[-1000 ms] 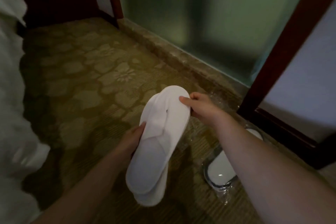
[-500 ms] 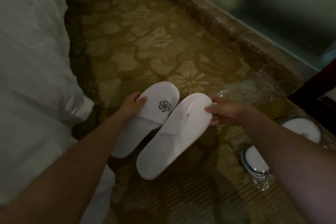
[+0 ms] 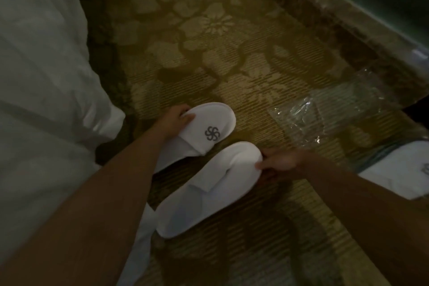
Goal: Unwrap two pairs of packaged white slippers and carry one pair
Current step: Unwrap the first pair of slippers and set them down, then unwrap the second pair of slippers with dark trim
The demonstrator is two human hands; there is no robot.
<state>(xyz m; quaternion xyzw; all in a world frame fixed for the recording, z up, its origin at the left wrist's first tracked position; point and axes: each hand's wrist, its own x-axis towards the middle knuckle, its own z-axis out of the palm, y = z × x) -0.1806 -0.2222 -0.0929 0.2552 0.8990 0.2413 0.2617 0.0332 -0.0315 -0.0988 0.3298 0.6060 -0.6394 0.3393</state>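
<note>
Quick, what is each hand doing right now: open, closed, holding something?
Left hand: closed on the toe of the logo slipper.
Right hand: closed on the toe of the other white slipper.

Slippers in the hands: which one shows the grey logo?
The slipper in the left hand, nearer the bed. The slipper held by the right hand shows plain white, no logo visible.

Left hand [image 3: 174, 121] grips the logo slipper [image 3: 199, 134]; right hand [image 3: 281, 161] pinches the other slipper [image 3: 209, 190] over carpet [image 3: 232, 53], empty wrapper [image 3: 325, 111] beside.
</note>
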